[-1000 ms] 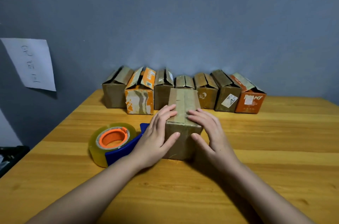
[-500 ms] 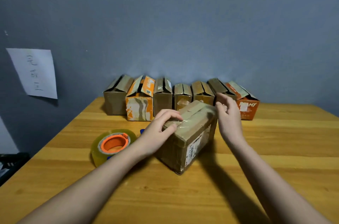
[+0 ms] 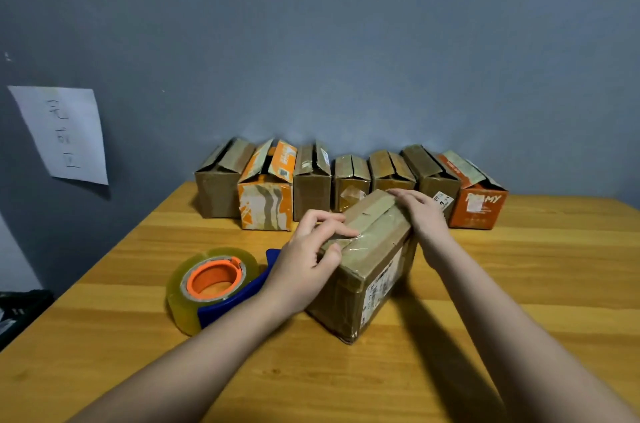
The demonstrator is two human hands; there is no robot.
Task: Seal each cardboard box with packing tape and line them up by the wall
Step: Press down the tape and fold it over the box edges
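The tabletop (image 3: 519, 284) is yellow wood, pushed up against a grey wall (image 3: 346, 59) with a sheet of paper (image 3: 62, 135) stuck on its left part. Along the far edge, by the wall, stands a row of 7 cardboard boxes (image 3: 349, 183) with flaps that look loose or only part closed — whether any is taped cannot be made out from here.

The box in hand (image 3: 374, 260) sits near the middle of the tabletop, in front of that row and turned at an angle: its long axis runs from the near left towards the far right, with clear tape shining along the top seam. The left hand (image 3: 304, 267) grips its near-left end, fingers curled over the top edge and pressing the tape down. The right hand (image 3: 422, 211) lies on the far-right end, fingers bent over the top corner. So the box lies between the 2 hands, each holding 1 end; neither is plainly the nearer.

The tape dispenser (image 3: 214, 284), a clear roll on an orange core with a blue handle, lies just left of the left hand — that hand hides part of the handle. The box's far side and its underside are hidden
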